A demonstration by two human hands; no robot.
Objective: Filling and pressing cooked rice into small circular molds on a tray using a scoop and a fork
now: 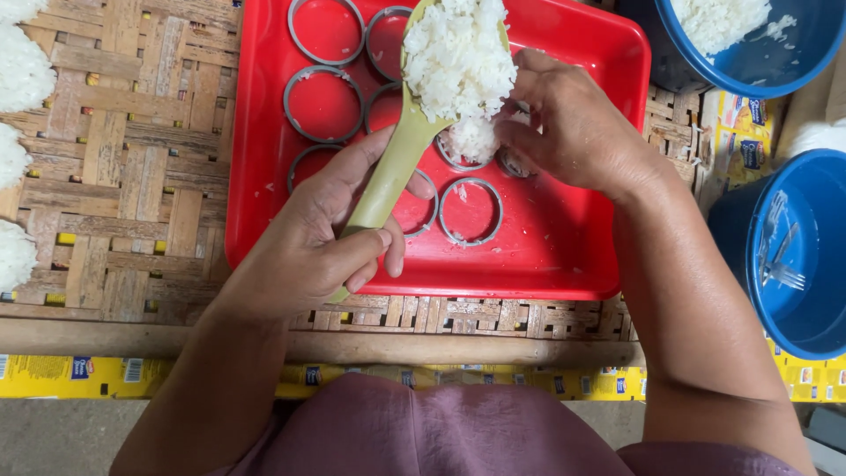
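Head view looks down on a woven bamboo mat (pixel 123 176) carrying a red plastic tray (pixel 564 256), and inside the tray lie several grey metal ring moulds (pixel 324 103), most of them unfilled. Two blue basins sit to the right: the upper blue basin (pixel 784 62) holds white rice, the lower blue basin (pixel 793 264) holds a fork in water. The left hand (pixel 317 247) is clenched around the handle of a pale green rice paddle (pixel 397 167), whose blade is heaped with sticky rice (pixel 458 62). The right hand (pixel 573 132) has its fingers curled down, pinching a small rice lump (pixel 474 139) over one ring at mid-tray.

The heap on the paddle looks top-heavy and hangs over several rings, so a tilt of the wrist could drop clumps into the wrong moulds or onto the tray floor. The light rings are free-standing; a push from the pressing fingers could slide one sideways. Sticky grains may cling to the fingers and pull rice back out.
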